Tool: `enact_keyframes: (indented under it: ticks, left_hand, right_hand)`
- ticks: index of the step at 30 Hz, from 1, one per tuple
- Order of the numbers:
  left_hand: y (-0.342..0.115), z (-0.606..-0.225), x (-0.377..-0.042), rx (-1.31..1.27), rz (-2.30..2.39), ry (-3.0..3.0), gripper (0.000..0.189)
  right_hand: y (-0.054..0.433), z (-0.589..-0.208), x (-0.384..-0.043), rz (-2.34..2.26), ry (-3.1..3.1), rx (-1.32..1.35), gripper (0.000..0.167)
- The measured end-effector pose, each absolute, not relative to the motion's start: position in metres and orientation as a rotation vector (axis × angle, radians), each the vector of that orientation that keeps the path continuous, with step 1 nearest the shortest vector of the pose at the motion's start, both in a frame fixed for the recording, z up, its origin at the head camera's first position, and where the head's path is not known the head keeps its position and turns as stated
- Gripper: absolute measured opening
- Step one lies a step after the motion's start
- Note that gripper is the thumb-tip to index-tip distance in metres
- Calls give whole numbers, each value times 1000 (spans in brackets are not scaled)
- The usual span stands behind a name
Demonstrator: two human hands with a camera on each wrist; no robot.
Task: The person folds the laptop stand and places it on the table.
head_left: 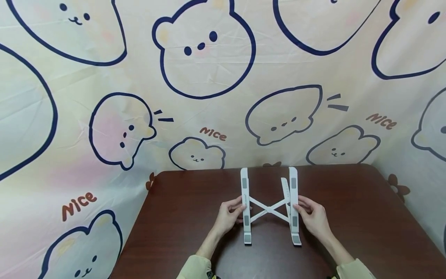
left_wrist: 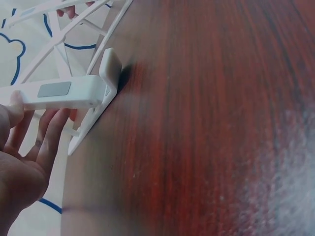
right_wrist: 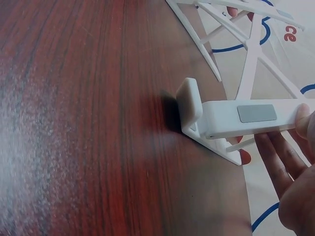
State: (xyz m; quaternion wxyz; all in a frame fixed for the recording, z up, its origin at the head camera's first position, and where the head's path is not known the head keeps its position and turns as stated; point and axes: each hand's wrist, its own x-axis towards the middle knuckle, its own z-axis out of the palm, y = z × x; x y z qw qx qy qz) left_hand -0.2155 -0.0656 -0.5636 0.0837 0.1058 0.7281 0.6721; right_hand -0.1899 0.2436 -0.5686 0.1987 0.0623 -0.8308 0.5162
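A white folding laptop stand (head_left: 269, 209) stands unfolded on the table, its crossed bars joining two long side arms with grey pads. My left hand (head_left: 228, 217) grips the left side arm (head_left: 246, 209), thumb on top and fingers beneath. On the other side my right hand (head_left: 313, 217) holds the right side arm (head_left: 294, 205) the same way. In the left wrist view, the left hand (left_wrist: 29, 152) pinches the arm behind its upturned front lip (left_wrist: 111, 69). The right wrist view has the right hand (right_wrist: 290, 157) on its arm, near a similar lip (right_wrist: 189, 104).
The dark brown wooden table (head_left: 174, 224) lies under the stand. Behind it and at both sides hangs a pale cloth (head_left: 209, 116) printed with cartoon animals and the word "Nice". The table's back edge meets this cloth.
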Motion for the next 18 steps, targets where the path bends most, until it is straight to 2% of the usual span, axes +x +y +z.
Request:
enact_keyframes:
  ticks: [18]
  left_hand:
    - [-54,-562,-212,307,1979,2222,44]
  right_hand:
    - [230,-566,-191,1436,-2397,201,27]
